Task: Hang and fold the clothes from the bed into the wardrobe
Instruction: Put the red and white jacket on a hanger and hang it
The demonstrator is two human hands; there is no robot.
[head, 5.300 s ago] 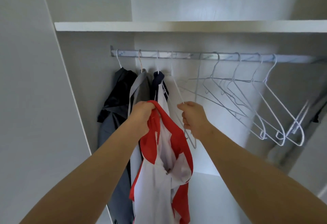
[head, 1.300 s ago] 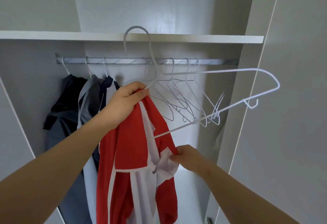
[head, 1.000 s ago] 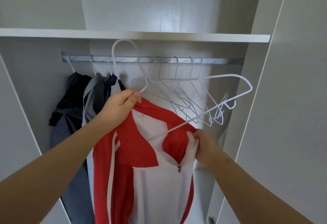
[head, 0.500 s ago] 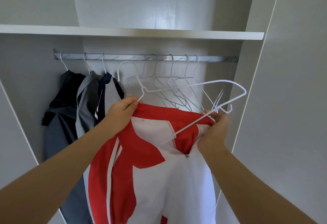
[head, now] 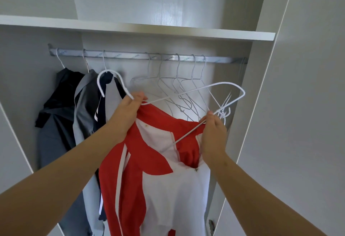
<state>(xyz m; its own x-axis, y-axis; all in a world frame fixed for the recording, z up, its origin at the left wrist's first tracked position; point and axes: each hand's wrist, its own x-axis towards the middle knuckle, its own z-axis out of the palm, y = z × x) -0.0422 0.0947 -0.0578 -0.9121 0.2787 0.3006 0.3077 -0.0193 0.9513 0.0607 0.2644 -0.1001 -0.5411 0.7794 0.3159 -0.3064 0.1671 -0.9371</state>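
A red and white jacket (head: 168, 185) hangs from both my hands in front of the open wardrobe. My left hand (head: 128, 110) grips its left shoulder together with the neck of a white wire hanger (head: 201, 88). My right hand (head: 212, 133) pinches the jacket's collar edge at the hanger's lower bar, which slants down into the neck opening. The hanger's right end sticks out bare past the jacket. Its hook curls up to the left, below the metal rail (head: 145, 56).
Three dark and grey garments (head: 61, 116) hang at the rail's left end. Several empty wire hangers (head: 183, 90) hang to the right of them. A white shelf (head: 130, 28) runs above the rail. The wardrobe's side panel (head: 298, 105) stands close on the right.
The hanger has tilted lower and its hook swung left. My right hand has pulled the collar up along the hanger's bar. The jacket's front has spread out between my hands.
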